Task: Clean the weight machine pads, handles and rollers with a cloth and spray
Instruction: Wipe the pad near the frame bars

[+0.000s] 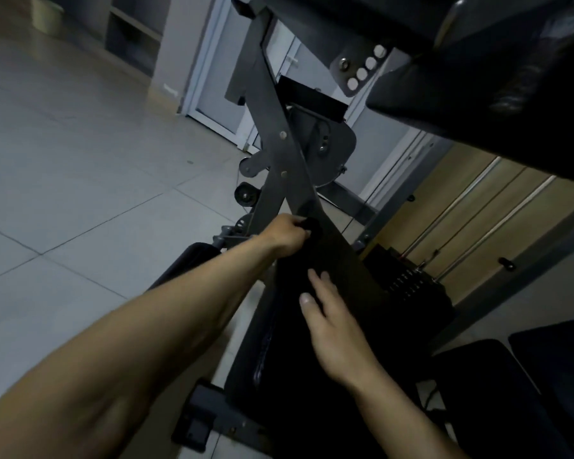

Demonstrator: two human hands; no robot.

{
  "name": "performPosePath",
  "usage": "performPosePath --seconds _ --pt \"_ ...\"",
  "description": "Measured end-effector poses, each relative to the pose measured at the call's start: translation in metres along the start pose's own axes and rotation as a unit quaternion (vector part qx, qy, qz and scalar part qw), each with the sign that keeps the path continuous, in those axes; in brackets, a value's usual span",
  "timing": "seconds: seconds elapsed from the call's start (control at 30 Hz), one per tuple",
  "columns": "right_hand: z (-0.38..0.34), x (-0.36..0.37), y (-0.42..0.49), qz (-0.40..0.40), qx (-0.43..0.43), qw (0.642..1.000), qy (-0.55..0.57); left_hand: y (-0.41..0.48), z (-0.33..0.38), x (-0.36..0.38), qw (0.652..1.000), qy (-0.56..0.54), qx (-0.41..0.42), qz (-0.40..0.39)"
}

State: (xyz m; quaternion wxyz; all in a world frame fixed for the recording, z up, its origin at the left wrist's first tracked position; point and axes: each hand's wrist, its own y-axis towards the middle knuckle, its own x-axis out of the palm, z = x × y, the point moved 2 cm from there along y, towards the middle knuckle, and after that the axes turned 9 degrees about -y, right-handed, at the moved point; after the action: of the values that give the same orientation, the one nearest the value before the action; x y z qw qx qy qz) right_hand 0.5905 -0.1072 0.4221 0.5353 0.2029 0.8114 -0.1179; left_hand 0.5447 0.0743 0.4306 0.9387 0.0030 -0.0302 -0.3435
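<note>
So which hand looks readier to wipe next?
Probably the left hand: its fingers grip the dark cloth against the grey bar, while the right hand lies flat on the black pad.

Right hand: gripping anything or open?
Open. The right hand lies with straight fingers on a dark surface; nothing is pinched. Cloth or pad beneath: cannot tell.

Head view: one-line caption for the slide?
Left hand grips a dark cloth over the black pad, right hand pressing flat on it, beside the grey frame.
</note>
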Motion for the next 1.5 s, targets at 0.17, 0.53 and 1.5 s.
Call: performPosePath --seconds 0.17,0.53,1.5 --pt "0.005 0.009 0.0 0.011 0.003 1.0 -0.006 0.008 -0.004 0.0 1.0 -0.019 0.016 0.008" --pt "0.004 0.012 -0.003 0.033 -0.005 0.999 0.005 -0.082 -0.018 -0.012 0.998 -0.053 0.04 -0.018" --pt "0.017 0.032 -0.094 0.127 -0.107 0.984 -0.061 -0.222 -0.006 0.0 0.997 -0.001 0.034 0.071"
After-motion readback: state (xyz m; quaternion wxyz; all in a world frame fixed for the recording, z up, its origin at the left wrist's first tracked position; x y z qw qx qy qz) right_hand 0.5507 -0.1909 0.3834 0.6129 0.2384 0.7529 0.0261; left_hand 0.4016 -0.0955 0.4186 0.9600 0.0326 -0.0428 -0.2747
